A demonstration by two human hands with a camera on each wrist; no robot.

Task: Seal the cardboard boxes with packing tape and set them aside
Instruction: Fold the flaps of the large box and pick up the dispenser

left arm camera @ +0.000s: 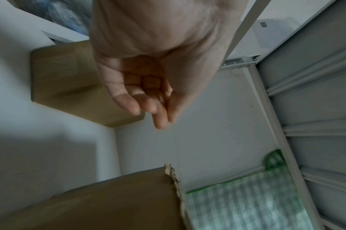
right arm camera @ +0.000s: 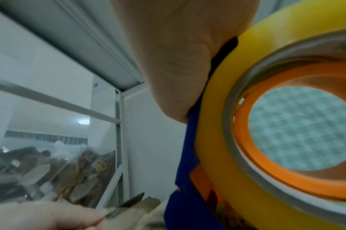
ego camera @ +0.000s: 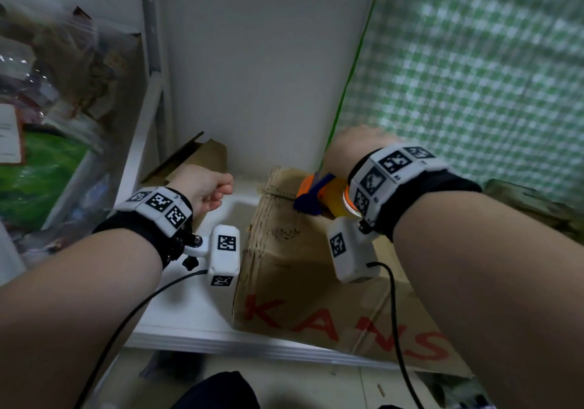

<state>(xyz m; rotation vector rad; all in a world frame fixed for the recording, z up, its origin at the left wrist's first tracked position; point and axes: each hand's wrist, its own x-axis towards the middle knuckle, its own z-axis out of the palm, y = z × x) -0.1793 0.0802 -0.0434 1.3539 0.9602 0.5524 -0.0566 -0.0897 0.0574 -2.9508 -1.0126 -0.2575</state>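
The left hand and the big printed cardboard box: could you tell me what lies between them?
Only bare white shelf; the head view shows the left hand apart from the cardboard box, holding nothing.

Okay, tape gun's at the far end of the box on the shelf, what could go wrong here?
The left hand hovers beside the cardboard box without touching it, so the box may slide as the right hand drags the tape dispenser. The box's far edge looks frayed, so tape may bond poorly there.

Matt cardboard box (ego camera: pixel 316 282) — frayed, rough edge
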